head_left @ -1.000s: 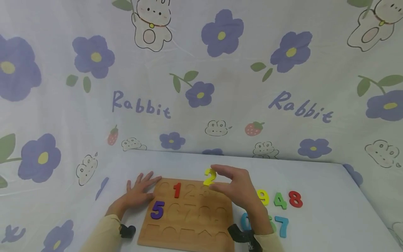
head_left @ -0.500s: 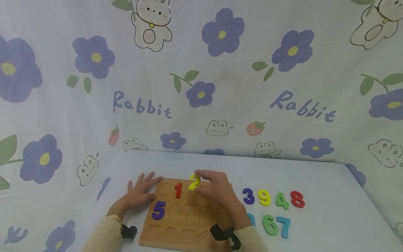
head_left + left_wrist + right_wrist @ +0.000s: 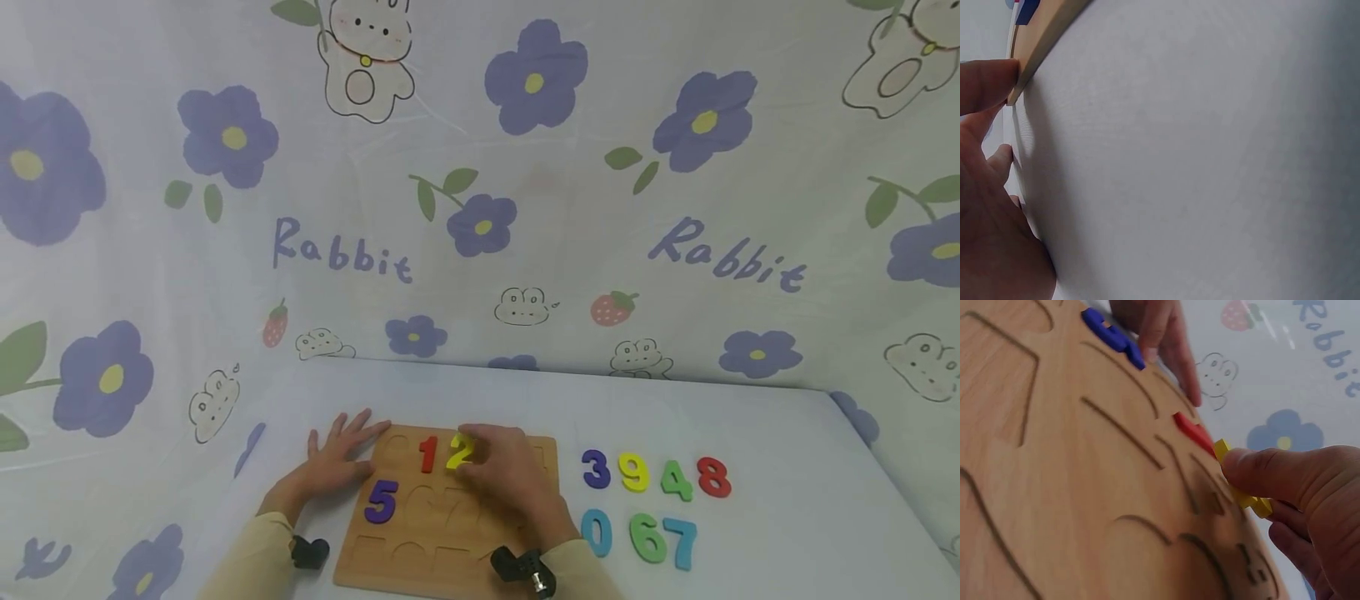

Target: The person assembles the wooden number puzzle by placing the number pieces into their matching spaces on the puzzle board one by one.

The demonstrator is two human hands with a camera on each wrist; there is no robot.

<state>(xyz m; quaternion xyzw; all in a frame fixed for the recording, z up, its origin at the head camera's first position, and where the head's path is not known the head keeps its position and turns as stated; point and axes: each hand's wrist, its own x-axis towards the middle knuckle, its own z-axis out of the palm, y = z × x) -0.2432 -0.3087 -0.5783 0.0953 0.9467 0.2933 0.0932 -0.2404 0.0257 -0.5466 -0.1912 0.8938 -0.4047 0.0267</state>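
Observation:
My right hand [image 3: 510, 471] pinches a yellow number 2 [image 3: 459, 452] between thumb and fingers, over the top row of a wooden number puzzle board [image 3: 420, 575]. In the right wrist view the yellow 2 [image 3: 1262, 507] looks tilted against the board; whether it sits in its recess I cannot tell. Just left of it is a red number 1 [image 3: 427, 454] in the top row. A purple number 5 [image 3: 381, 502] lies at the left of the second row. My left hand [image 3: 330, 462], fingers spread, rests at the board's upper left edge, its thumb touching the side [image 3: 1019, 84].
Right of the board lie loose numbers: a purple 3 [image 3: 596, 469], yellow 9 [image 3: 633, 472], green 4 [image 3: 677, 481], red 8 [image 3: 714, 477], blue 0 [image 3: 597, 533], green 6 [image 3: 648, 537] and blue 7 [image 3: 681, 543]. Behind the white table [image 3: 787, 500] hangs a patterned cloth [image 3: 450, 150].
My right hand has carried the yellow 2 leftward, then lowered it toward the board beside the red 1. The purple 3 and blue 0 have come into fuller view. The left hand stays put.

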